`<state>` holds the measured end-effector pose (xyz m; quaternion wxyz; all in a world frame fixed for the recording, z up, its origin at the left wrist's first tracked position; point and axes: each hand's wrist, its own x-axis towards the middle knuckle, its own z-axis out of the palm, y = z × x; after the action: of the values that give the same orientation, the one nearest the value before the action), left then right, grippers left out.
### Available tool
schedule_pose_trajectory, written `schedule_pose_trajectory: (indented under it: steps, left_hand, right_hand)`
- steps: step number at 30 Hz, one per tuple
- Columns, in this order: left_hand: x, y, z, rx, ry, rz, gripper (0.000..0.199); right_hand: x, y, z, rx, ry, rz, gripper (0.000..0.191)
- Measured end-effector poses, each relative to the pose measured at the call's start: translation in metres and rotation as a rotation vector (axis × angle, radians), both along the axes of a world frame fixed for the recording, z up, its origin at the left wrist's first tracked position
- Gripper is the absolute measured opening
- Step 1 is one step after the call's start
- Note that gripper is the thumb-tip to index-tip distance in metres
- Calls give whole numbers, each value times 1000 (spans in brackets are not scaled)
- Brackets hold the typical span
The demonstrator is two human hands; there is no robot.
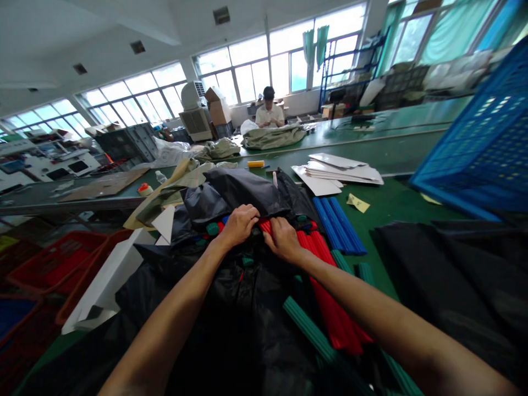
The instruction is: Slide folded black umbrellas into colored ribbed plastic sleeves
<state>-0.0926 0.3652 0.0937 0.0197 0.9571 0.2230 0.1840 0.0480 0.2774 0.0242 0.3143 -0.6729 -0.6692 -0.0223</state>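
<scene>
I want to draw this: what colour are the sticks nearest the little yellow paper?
Those sticks are blue, clearest in the head view.

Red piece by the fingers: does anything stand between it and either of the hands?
Nothing visible separates the red piece from the right hand, whose fingers appear to touch it. The left hand is close by, at the black material; whether a fold comes between is unclear.
</scene>
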Motion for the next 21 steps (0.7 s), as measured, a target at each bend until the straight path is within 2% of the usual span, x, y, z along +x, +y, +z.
schedule_pose_trajectory:
  steps: [3, 6, 8, 10, 12, 13, 14, 15, 17, 19, 21]
  left_hand:
    - [0, 6, -7, -73, -66, -11, 19]
    - [-1, 17, -16, -67, -161, 96, 17]
    - [-3, 25, -22, -47, -211, 172, 17]
    - [-5, 30, -25, -37, -239, 217, 18]
    - [-8, 31, -26, -44, -244, 231, 18]
    - [-9, 30, -25, -50, -242, 231, 18]
    - [-10, 30, -25, -56, -239, 231, 18]
    - [-10, 29, -24, -61, -238, 233, 19]
    - [-9, 28, -23, -68, -233, 240, 20]
    - [-7, 28, -22, -62, -224, 252, 21]
    - [-5, 27, -21, -55, -211, 267, 21]
  right_hand:
    - [-11, 35, 9, -45, 22, -67, 30]
    - [-22, 57, 15, -83, 38, -130, 33]
    - [-21, 54, 15, -72, 34, -134, 40]
    - [-8, 36, 8, -3, 39, -65, 43]
    - [23, 6, -8, 60, 93, -56, 39]
    - [45, -10, -18, 45, 146, -151, 36]
    - [71, -27, -30, -7, 223, -374, 35]
    - [97, -42, -43, -37, 269, -541, 37]
    - [150, -68, -70, -102, 345, -773, 45]
    - [191, -87, -93, -217, 441, -925, 43]
    - [219, -95, -110, -332, 535, -954, 35]
